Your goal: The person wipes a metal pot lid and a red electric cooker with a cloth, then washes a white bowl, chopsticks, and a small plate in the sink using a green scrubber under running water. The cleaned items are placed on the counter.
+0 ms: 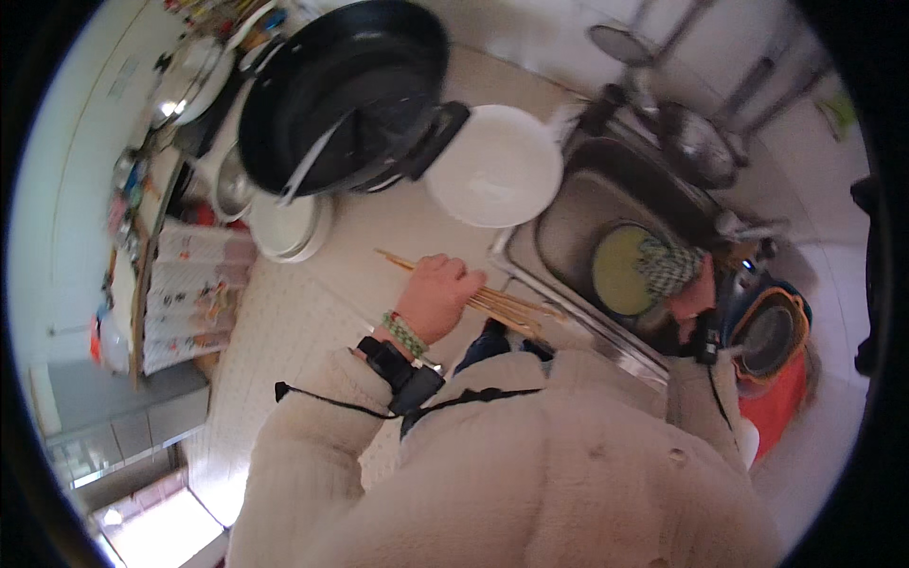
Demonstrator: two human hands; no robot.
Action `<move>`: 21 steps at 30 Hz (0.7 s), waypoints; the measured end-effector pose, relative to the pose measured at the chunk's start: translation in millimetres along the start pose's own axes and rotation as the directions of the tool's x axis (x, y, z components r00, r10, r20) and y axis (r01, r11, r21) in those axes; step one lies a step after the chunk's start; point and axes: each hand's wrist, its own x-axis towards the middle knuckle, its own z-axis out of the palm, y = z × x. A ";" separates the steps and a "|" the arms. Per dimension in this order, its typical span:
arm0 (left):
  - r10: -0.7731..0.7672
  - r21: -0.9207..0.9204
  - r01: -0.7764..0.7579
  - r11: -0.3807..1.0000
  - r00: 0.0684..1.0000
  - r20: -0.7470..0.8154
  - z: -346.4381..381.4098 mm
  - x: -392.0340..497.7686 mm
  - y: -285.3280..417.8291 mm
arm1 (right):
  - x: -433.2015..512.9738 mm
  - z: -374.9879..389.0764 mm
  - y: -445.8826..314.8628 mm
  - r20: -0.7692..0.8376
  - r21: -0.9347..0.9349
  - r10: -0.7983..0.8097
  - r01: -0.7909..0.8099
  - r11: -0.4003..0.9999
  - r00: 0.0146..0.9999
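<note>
My left hand (434,297) is closed around a bundle of wooden chopsticks (511,309). Their tips stick out on both sides of the fist, in front of my body and left of the sink (568,206). Over in the basin, my right hand (694,297) grips a checked dishcloth (667,266). The cloth hangs over the right side of a yellow-green bowl or basin (619,273) and hides part of it. Whether the cloth touches the bowl's inside cannot be told.
A big black wok (341,92) with a light-handled utensil (316,156) stands at the back, beside a white bowl (497,167). Stacked white dishes (287,227) sit left. The faucet (753,227) and an orange-rimmed basket (770,337) are right of the sink.
</note>
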 end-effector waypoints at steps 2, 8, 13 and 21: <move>0.223 -0.077 -0.233 0.969 0.967 -0.122 2.3 48.4 37.1 | -5.0 6.7 0.1 0.105 -0.036 0.022 -0.019 0.999 0.994; 0.716 -0.269 -0.765 0.586 0.644 -0.271 37.8 167.1 135.0 | -19.0 15.4 11.9 0.368 -0.057 0.080 -0.064 0.996 0.927; 0.845 -0.328 -0.853 0.405 0.487 -0.222 67.0 182.1 180.1 | -26.1 9.6 15.4 0.463 -0.183 0.193 -0.120 0.976 0.865; 0.693 -0.205 -0.758 0.619 0.650 -0.312 79.2 184.0 164.5 | 15.9 14.2 14.7 -0.037 -0.506 -0.296 0.238 0.829 0.954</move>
